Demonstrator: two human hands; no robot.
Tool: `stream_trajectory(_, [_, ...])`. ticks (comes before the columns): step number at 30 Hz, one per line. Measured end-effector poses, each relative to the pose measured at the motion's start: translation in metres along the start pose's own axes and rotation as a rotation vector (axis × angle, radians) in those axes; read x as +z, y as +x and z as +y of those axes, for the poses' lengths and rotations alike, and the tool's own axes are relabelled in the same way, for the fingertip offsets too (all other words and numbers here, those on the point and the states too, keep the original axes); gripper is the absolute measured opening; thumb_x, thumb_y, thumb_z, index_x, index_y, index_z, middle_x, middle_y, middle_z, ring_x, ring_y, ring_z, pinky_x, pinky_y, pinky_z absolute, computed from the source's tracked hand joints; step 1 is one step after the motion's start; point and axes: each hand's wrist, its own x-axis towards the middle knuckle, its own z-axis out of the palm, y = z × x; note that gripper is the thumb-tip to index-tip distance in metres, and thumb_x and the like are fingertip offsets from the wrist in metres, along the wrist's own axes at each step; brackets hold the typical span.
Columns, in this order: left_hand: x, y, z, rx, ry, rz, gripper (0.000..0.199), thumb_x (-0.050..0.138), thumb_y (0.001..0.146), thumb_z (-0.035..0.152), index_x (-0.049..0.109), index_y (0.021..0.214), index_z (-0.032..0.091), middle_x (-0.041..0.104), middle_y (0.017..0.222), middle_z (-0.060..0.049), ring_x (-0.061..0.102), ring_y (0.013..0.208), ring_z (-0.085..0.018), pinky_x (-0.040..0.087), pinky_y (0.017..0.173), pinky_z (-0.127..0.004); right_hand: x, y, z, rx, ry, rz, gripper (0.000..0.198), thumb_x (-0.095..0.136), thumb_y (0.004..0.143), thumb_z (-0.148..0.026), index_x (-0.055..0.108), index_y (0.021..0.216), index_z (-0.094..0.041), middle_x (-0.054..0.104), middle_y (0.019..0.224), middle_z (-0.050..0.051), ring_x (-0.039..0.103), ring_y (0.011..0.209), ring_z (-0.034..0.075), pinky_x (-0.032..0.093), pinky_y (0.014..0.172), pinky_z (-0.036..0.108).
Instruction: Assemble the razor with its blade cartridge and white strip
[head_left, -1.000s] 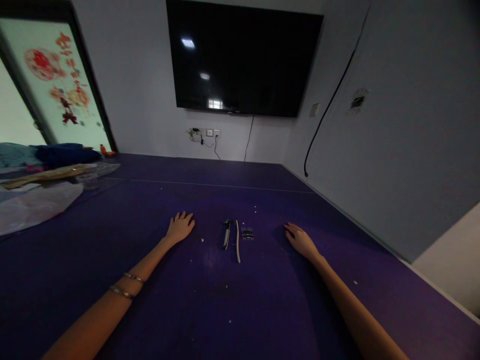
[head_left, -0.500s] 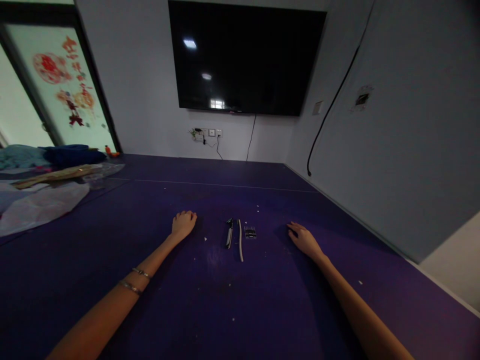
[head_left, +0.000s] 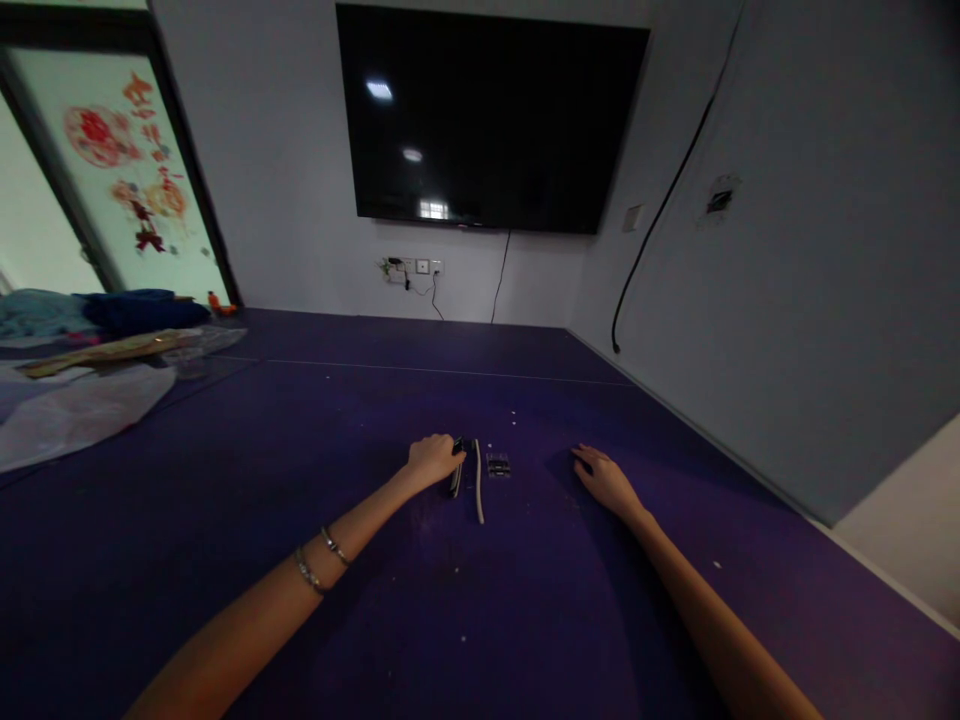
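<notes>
My left hand (head_left: 433, 459) has its fingers closed around the top of a slim black-and-silver razor (head_left: 456, 482). The razor's lower handle shows below the fingers, while its head is mostly covered. Just right of it lies a pale, slightly bent rod (head_left: 479, 485), dark near its top end. Beside the rod is a small clear plastic case (head_left: 498, 466) with dark pieces in it. My right hand (head_left: 606, 480) rests on the purple surface (head_left: 540, 600), right of the case, fingers loosely apart and holding nothing.
Small white scraps (head_left: 514, 417) dot the surface. Plastic bags (head_left: 97, 400) and folded cloths (head_left: 142, 308) lie at the far left. A black cable (head_left: 660, 215) hangs down the right wall. A television (head_left: 487, 120) is on the back wall above several sockets (head_left: 422, 267).
My left hand has moved right from the bare surface to the razor and closed on its upper part. My right hand stays where it was.
</notes>
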Motion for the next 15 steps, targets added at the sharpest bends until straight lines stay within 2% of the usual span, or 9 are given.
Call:
stream_trajectory(3, [0.009,0.004,0.006,0.003,0.034,-0.014,0.043,0.041,0.080,0.048,0.066,0.090,0.014,0.065,0.094,-0.018,0.060,0.092,-0.034,0.044,0.075,-0.041,0.000,0.000,0.000,0.001,0.013,0.009,0.040,0.041,0.084,-0.029,0.060,0.115,-0.014,0.054,0.125,0.013,0.047,0.118,0.024,0.036,0.100,0.039])
stream_trajectory(8, [0.018,0.010,0.011,-0.013,0.022,-0.035,0.033,0.043,0.079,0.037,0.067,0.089,0.016,0.065,0.097,-0.017,0.059,0.095,-0.032,0.043,0.078,-0.040,0.000,0.000,0.001,0.002,0.050,0.016,0.039,0.043,0.083,-0.030,0.061,0.114,-0.015,0.055,0.124,0.012,0.048,0.118,0.025,0.036,0.100,0.039])
stream_trajectory(15, [0.019,0.010,0.008,-0.044,-0.120,-0.038,0.028,0.046,0.078,0.032,0.065,0.082,0.013,0.064,0.099,-0.020,0.057,0.099,-0.034,0.041,0.082,-0.044,-0.001,0.000,-0.001,0.001,0.013,0.010,0.041,0.041,0.084,-0.030,0.060,0.115,-0.013,0.054,0.124,0.014,0.048,0.117,0.024,0.037,0.100,0.038])
